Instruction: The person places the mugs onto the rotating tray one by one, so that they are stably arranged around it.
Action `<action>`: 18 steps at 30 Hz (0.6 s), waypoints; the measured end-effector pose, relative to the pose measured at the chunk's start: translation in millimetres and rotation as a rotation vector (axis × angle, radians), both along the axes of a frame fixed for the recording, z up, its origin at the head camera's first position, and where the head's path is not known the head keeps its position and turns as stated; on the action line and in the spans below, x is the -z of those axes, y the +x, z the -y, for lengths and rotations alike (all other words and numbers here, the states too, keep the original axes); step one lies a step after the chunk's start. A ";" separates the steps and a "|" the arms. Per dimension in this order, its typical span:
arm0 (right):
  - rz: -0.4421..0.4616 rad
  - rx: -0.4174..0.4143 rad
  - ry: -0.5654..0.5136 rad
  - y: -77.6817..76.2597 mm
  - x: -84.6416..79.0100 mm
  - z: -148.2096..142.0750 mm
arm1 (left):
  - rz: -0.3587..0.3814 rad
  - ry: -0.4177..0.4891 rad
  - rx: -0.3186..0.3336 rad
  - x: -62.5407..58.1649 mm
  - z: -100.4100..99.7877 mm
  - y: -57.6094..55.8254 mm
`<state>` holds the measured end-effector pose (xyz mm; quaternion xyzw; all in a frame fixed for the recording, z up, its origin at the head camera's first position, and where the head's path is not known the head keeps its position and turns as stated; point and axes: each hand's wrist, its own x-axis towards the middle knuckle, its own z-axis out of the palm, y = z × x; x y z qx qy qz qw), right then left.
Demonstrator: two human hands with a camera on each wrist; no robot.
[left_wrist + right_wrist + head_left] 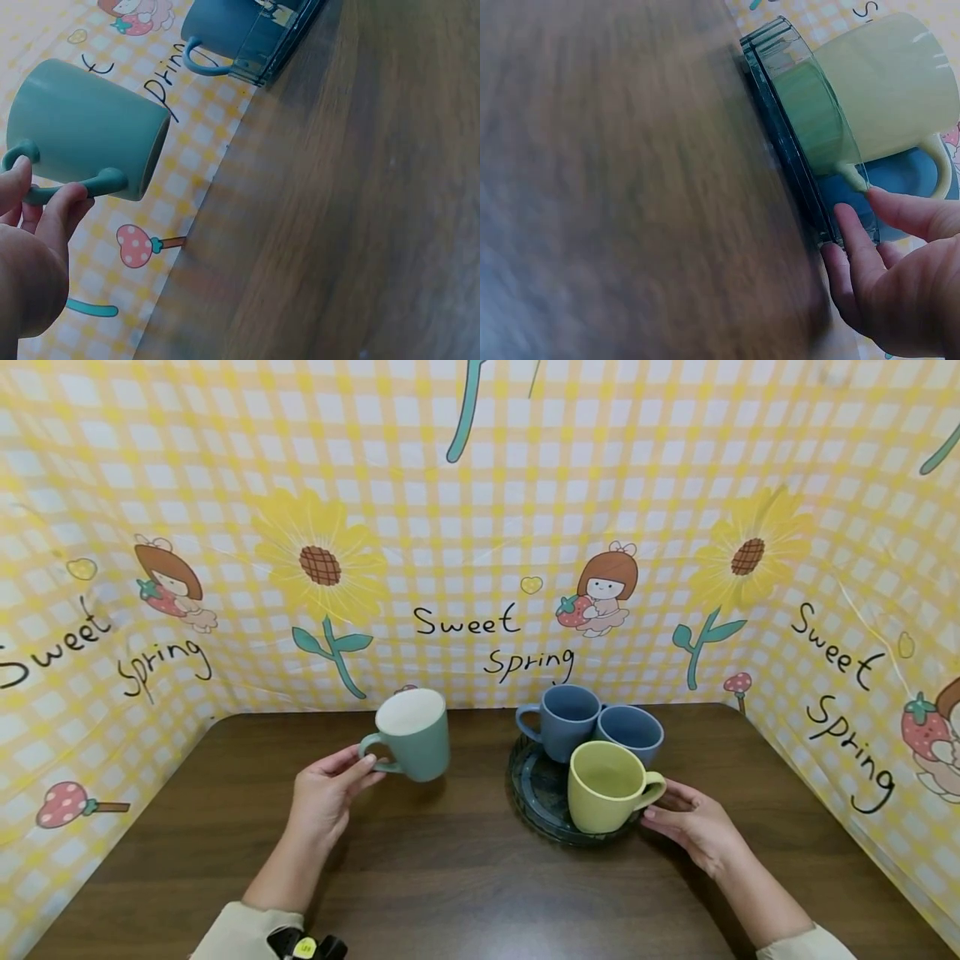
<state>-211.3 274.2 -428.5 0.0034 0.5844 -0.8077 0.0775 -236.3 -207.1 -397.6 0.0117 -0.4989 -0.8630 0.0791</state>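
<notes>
My left hand [327, 797] pinches the handle of a teal mug [420, 743] with a white inside, holding it tilted above the table. In the left wrist view the mug [90, 124] shows its side and base edge. A yellow-green mug [603, 793] stands at the front of a round dark glass tray [551, 827], its handle pointing right. Beside that handle, my right hand [697, 827] touches the tray's right rim. The right wrist view shows its thumb at the rim and its fairly straight fingers [859, 244] against the tray's outer wall.
Two blue mugs, one at the back left [567, 722] and one at the back right [633, 731], stand on the tray behind the yellow-green one. A dark wooden table [450, 893] lies beneath. Yellow checked cloth [465, 527] walls off its back and sides.
</notes>
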 end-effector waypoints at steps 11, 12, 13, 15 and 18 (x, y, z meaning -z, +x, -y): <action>0.003 0.061 -0.012 5.8 -0.7 5.9 | 0.033 0.000 0.006 -4.1 -14.9 0.0; 0.001 0.062 -0.006 6.2 -0.6 6.0 | 0.035 -0.002 0.007 -4.1 -16.1 -0.2; -0.001 0.063 -0.001 6.7 -0.8 6.4 | 0.036 -0.005 0.008 -4.2 -17.3 -0.4; -0.002 0.070 0.006 7.2 -0.9 7.1 | 0.035 -0.002 0.010 -4.4 -19.4 -0.7; -0.003 0.078 0.010 7.9 -0.8 8.0 | 0.033 0.003 0.017 -4.8 -22.5 -0.9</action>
